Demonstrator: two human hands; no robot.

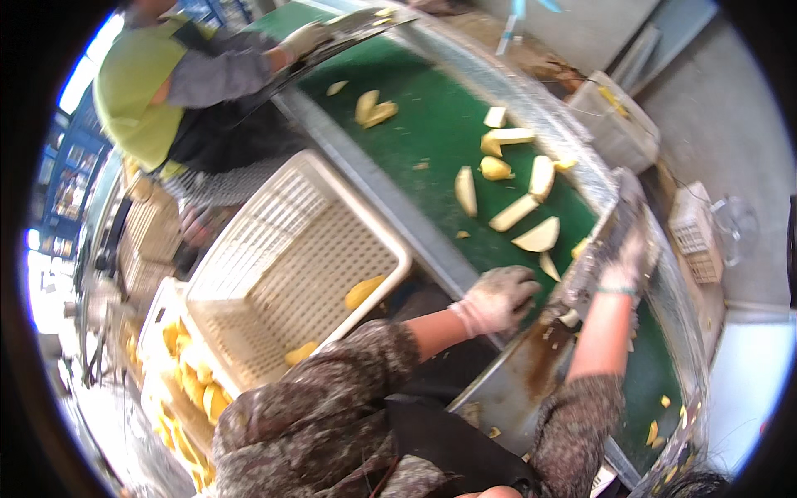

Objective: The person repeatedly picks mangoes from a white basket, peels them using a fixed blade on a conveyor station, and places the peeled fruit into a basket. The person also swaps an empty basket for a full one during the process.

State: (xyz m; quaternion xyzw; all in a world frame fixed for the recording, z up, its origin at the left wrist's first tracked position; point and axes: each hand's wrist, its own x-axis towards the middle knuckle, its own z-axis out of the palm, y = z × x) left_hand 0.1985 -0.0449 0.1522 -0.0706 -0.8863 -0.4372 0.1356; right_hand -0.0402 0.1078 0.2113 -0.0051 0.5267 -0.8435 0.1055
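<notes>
My left hand (501, 295), in a whitish work glove, hovers over the near edge of the green conveyor belt (423, 155), fingers spread and slightly bent; I see nothing in it. My right hand (626, 243), in a dirty glove, lies on the far end of a metal-edged board (529, 364) that spans the belt; whether its fingers close on anything is unclear. Just beyond my hands lie several pale yellow cut pieces, among them a half-round slice (538, 235), a long piece (514, 212) and a rounded yellow chunk (495, 168).
A beige perforated plastic crate (299, 155) leans at my left, two yellow pieces inside. Below it, another crate (163, 299) holds many yellow pieces. A gloved co-worker (137, 93) stands at the upper left by a similar board. Bins (613, 118) stand beyond the belt's metal rim.
</notes>
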